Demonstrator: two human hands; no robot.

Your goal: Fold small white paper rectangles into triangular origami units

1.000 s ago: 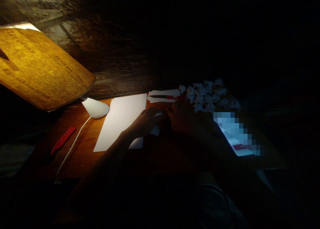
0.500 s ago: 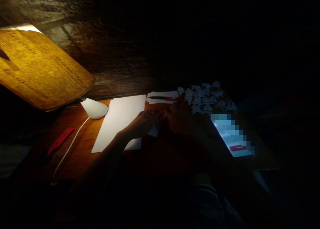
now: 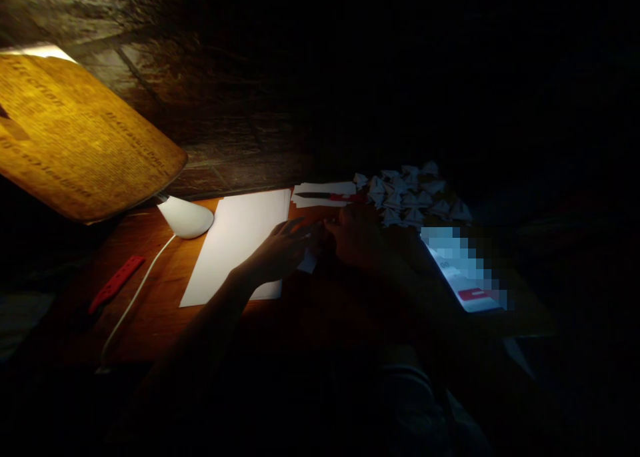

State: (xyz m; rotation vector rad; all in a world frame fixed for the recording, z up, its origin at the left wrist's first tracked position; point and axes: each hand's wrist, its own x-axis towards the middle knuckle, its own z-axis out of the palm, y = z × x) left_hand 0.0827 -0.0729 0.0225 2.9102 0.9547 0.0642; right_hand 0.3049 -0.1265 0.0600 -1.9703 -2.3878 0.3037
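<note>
The wooden counter [image 3: 165, 277] carried large white sheets [image 3: 240, 238], lying flat. Across their right edge was the left hand [image 3: 281, 250], fingers loosely spread and pointing toward the curled right hand [image 3: 353, 236]; their fingertips looked close together. The small white paper [image 3: 307, 262] showed just beside the left hand, farther from the right. Shadow hid its long axis, and I could not tell whether either hand gripped it.

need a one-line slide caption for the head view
Hands close together at a small white paper, lit lamp and larger sheets at left, glowing screen at right.
</note>
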